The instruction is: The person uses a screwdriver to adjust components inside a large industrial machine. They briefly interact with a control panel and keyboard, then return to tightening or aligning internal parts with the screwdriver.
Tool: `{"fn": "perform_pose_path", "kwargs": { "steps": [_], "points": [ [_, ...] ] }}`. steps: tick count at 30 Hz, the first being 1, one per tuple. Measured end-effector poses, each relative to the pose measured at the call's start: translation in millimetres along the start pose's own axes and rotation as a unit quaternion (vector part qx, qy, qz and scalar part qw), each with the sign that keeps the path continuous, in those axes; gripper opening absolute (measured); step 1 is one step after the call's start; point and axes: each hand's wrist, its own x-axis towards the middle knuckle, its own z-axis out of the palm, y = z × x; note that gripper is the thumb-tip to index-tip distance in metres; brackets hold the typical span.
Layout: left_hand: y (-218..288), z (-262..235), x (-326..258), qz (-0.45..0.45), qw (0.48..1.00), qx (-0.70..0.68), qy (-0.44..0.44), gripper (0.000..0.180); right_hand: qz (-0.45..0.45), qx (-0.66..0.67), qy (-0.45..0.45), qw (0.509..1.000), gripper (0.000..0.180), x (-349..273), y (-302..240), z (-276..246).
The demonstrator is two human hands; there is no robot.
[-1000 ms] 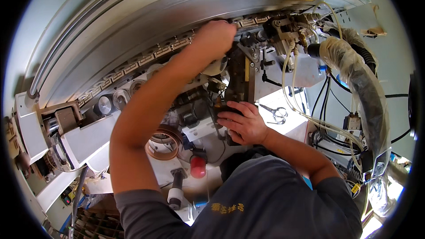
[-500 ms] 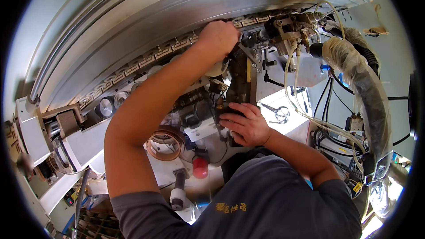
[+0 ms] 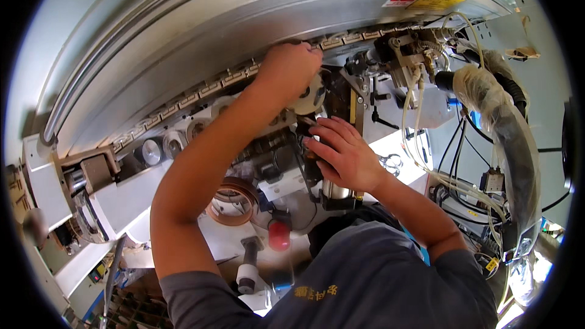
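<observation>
My left hand (image 3: 289, 68) reaches far into the machine, against the chain of metal links (image 3: 213, 85) that runs below a long metal guard. Its fingers are curled and closed, and their tips are mostly hidden, so what they hold is not visible. Just below that hand is a pale round disc (image 3: 309, 99). Nearer to me, my right hand (image 3: 346, 153) lies with fingers stretched and slightly apart over a dark machine part. A shiny metal cylinder (image 3: 336, 190) shows under its palm.
Scissors (image 3: 391, 162) lie on a white surface at right. A brown ring-shaped roll (image 3: 234, 202) and a red knob (image 3: 279, 235) are near my left forearm. Plastic-wrapped hoses (image 3: 496, 116) and black cables hang at right. The metal guard (image 3: 256, 27) spans the far side.
My left hand has shifted left along the chain, uncovering more of the pale disc. My right hand has moved farther from me, exposing the metal cylinder. The whole view has shifted slightly.
</observation>
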Motion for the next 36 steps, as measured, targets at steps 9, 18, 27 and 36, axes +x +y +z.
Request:
{"fn": "perform_pose_path", "kwargs": {
  "steps": [9, 18, 27, 36],
  "points": [
    [24, 18, 19, -0.072, 0.992, -0.103, 0.031, 0.019, 0.05, 0.068, -0.089, 0.992, 0.064, 1, 2, 1],
    [28, 35, 35, -0.111, 0.978, -0.174, -0.019, 0.029, 0.067, 0.087, -0.109, 0.988, 0.06, 3, 7, 0],
    [24, 34, 39, -0.113, 0.984, -0.136, -0.036, 0.039, 0.059, 0.093, -0.076, 0.991, 0.057, 5, 7, 1],
    [27, 26, 39, -0.148, 0.98, -0.106, -0.08, 0.034, 0.073, 0.114, -0.059, 0.989, 0.065, 0, 7, 1]
  ]
}}
